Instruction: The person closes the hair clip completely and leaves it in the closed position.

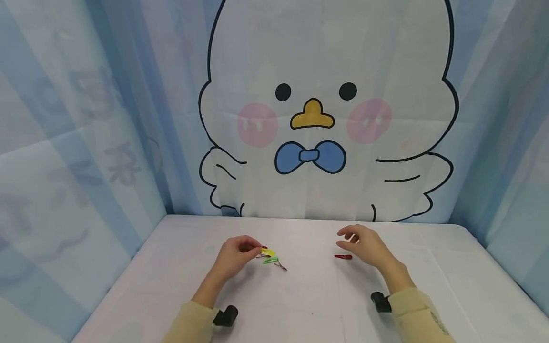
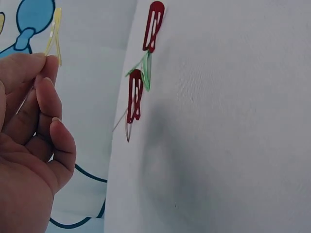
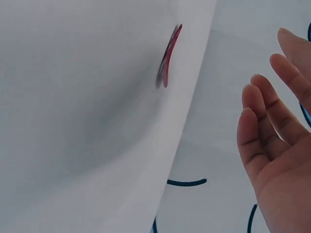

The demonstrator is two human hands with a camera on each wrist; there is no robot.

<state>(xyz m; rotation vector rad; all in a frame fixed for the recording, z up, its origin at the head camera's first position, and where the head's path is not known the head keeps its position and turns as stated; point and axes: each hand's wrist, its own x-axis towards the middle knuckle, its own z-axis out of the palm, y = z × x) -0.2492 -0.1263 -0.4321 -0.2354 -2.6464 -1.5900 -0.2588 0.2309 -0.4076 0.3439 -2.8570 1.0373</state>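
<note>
Hairclip (image 1: 269,252), yellow, I see pinched in left hand (image 1: 236,255); right hand (image 1: 364,245), relaxed, hovers near a red clip (image 1: 343,257).

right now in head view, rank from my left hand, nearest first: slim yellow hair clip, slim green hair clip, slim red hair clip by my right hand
1. Yellow hair clip, pinched by the left hand.
2. Green hair clip, on the table, slightly right.
3. Red hair clip, far right, by the right hand.
</note>
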